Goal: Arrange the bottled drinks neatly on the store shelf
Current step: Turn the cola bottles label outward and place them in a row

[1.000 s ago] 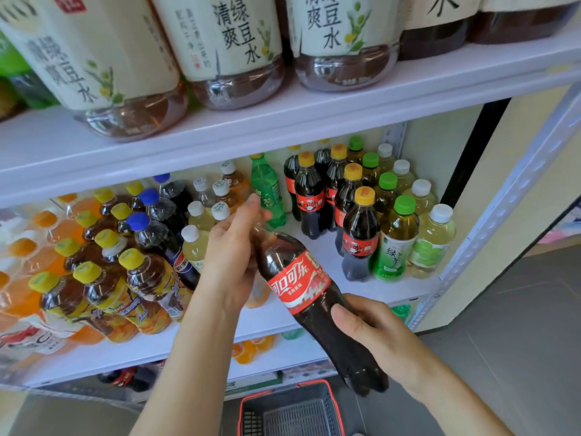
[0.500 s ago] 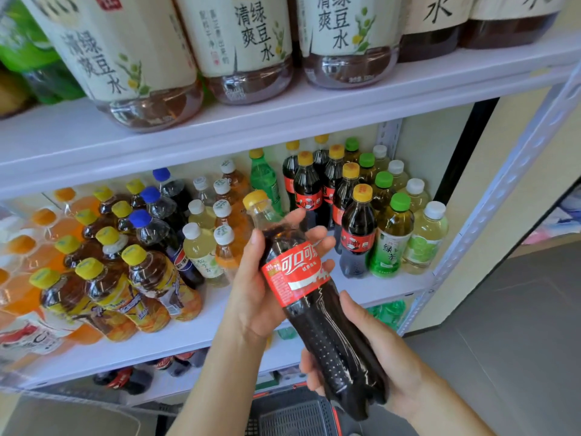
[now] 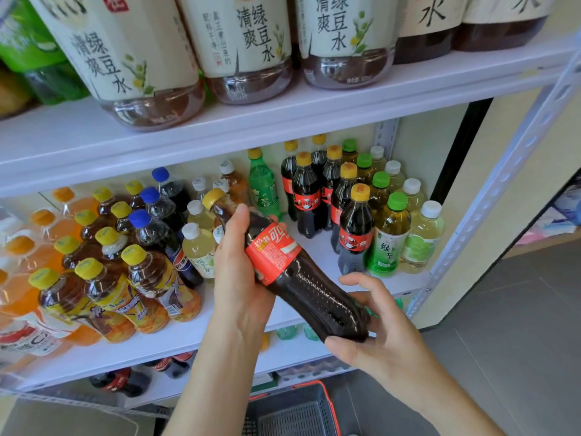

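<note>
A dark cola bottle [image 3: 301, 278] with a red label and yellow cap lies tilted in front of the middle shelf [image 3: 320, 247], cap up-left, base down-right. My left hand [image 3: 242, 275] grips its upper body around the label. My right hand [image 3: 377, 335] cups the base from below, fingers curled loosely at the bottle's end. Behind it stand cola bottles [image 3: 355, 225] with yellow caps, in rows toward the back. A gap of bare shelf lies just left of the front cola bottle.
Green-tea bottles [image 3: 390, 237] and pale drinks [image 3: 423, 234] fill the right end by the metal post [image 3: 490, 190]. Yellow-capped tea bottles [image 3: 141, 278], blue-capped colas [image 3: 157, 228] and orange drinks crowd the left. Large jugs [image 3: 242, 45] sit on the upper shelf. A red-rimmed basket [image 3: 298, 413] stands below.
The bottle was turned in my hands so the label faces more sideways. My left hand slid from the neck to the label, and my right hand moved under the base.
</note>
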A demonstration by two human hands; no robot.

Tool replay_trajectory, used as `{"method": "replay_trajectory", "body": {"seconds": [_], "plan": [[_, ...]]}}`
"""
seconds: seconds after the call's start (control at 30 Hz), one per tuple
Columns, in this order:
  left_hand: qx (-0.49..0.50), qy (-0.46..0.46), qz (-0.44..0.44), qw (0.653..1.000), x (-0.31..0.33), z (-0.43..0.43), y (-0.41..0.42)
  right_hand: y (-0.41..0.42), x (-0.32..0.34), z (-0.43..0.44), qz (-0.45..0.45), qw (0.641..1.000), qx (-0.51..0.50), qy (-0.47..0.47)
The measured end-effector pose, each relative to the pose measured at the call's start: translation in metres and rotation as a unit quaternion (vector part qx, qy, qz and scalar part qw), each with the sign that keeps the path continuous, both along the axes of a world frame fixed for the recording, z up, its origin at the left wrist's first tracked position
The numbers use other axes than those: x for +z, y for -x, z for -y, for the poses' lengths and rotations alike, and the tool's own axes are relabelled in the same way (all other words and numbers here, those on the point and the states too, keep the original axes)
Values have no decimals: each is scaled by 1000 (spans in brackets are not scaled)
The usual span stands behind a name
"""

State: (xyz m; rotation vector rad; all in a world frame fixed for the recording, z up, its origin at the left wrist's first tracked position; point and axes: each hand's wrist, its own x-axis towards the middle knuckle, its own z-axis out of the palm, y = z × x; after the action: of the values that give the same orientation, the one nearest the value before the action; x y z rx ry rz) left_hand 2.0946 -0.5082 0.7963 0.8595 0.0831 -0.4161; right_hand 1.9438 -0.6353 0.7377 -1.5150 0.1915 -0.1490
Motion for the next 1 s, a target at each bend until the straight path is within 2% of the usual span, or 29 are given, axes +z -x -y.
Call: {"method": "replay_trajectory", "body": {"seconds": [0.07, 0.13, 0.2, 0.27, 0.33, 0.4, 0.47, 0.53, 0.63, 0.73, 0.8, 0.9, 1.0], "plan": [[-16, 19, 12, 1000, -2, -2, 0, -1, 5, 3, -6, 1000, 11, -28], [-53, 65, 21, 996, -2, -6, 0, -2, 11, 6, -21, 986, 37, -161], [-86, 117, 20, 989, -2, -10, -1, -4, 13, 6, -45, 947, 95, -304], [-122, 151, 37, 980, -1, -11, -1, -6, 16, 2, -82, 898, 166, -399], [-150, 178, 68, 970, 0, -10, 0, -8, 14, -2, -92, 851, 220, -468], [-159, 182, 85, 967, 2, -9, 1, -9, 11, -3, -92, 829, 241, -496], [-134, 169, 79, 973, 4, -6, 2, -10, 4, -2, -98, 833, 237, -490], [-96, 151, 59, 982, 4, -4, 3, -11, 2, -3, -104, 852, 209, -469], [-62, 109, 33, 992, 4, -4, 3, -12, 1, -3, -98, 893, 97, -429], [-34, 44, 43, 998, 8, -4, 1, -12, 2, 2, -28, 948, 9, -315], [-19, 20, 64, 998, 12, -5, 1, -13, 6, 4, -20, 967, -9, -254], [-61, 28, 98, 993, 15, -9, 0, -12, 10, 5, -18, 958, 7, -287], [-133, 41, 154, 978, 19, -11, 2, -13, 15, 3, -83, 905, 68, -411]]}}
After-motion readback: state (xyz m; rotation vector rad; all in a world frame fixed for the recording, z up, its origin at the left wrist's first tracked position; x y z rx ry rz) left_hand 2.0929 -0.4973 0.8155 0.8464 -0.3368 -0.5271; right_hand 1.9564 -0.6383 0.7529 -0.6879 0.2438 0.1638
